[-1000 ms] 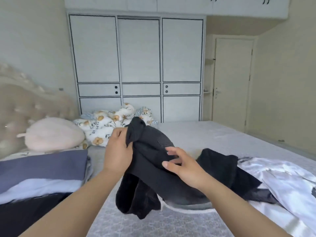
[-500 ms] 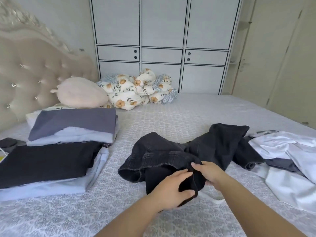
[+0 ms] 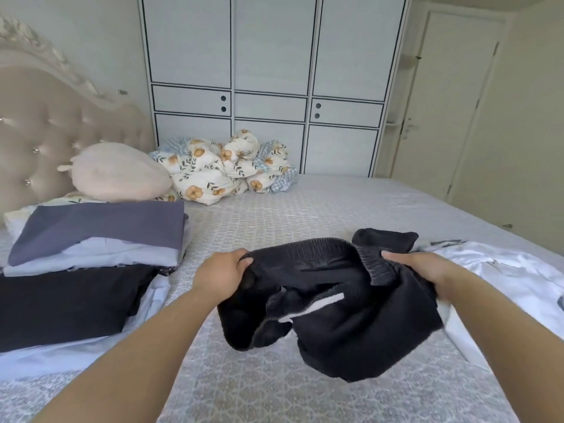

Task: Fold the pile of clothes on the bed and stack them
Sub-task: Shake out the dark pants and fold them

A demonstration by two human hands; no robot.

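Note:
A pair of black pants (image 3: pixel 335 303) with an elastic waistband hangs stretched between my hands above the grey bed (image 3: pixel 274 224). My left hand (image 3: pixel 221 274) grips the waistband's left end and my right hand (image 3: pixel 422 268) grips its right end. The legs droop in a crumpled bunch onto the bedspread. To the right lies an unfolded white garment (image 3: pixel 494 270), with another black piece (image 3: pixel 386 238) behind the pants. On the left sits a stack of folded clothes (image 3: pixel 91 239) topped by a purple-grey piece, next to a folded black garment (image 3: pixel 67 303).
A pink round pillow (image 3: pixel 119 172) and a floral quilt (image 3: pixel 225 169) lie at the head of the bed by the tufted headboard (image 3: pixel 61 117). White wardrobes (image 3: pixel 268 71) and a door (image 3: pixel 448 102) stand beyond the bed.
My hands have moved apart along the black pants' waistband, pulling it open and lifting it off the bed. The view has tilted down since one second ago.

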